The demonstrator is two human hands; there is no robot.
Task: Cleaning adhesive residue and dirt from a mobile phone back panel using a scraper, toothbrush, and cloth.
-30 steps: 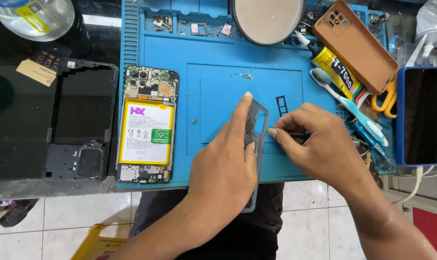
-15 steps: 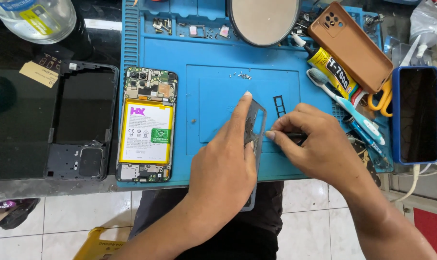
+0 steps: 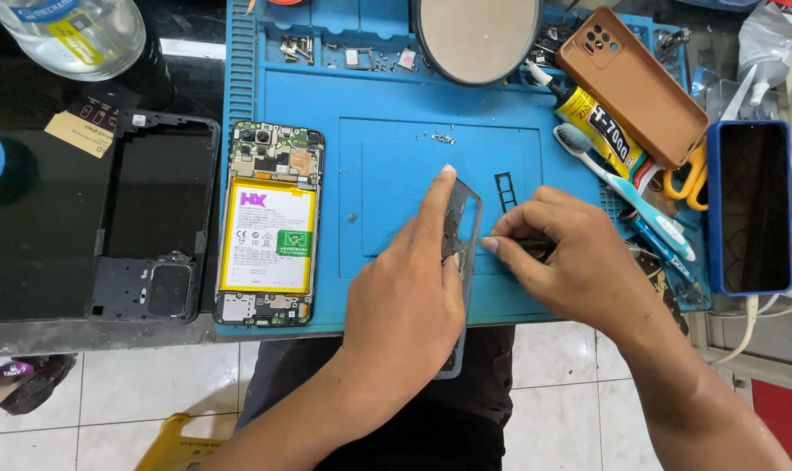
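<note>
My left hand (image 3: 406,288) holds a grey plastic phone frame piece (image 3: 464,218) upright on its edge over the blue work mat (image 3: 387,148), with the index finger stretched along its top. My right hand (image 3: 570,257) grips a thin dark tool (image 3: 528,247) whose tip meets the frame near my left fingers. An opened phone (image 3: 268,235) with a yellow battery lies flat on the mat to the left of my hands. A small black bracket (image 3: 506,192) lies on the mat just behind the tool.
A black back cover (image 3: 156,231) lies left of the mat. Loose screws (image 3: 445,137), a round mirror (image 3: 477,35), a brown phone case (image 3: 631,83), a glue tube (image 3: 598,126), a toothbrush (image 3: 623,187), scissors (image 3: 685,179) and a blue-cased phone (image 3: 750,205) sit behind and right. A bottle (image 3: 73,30) stands far left.
</note>
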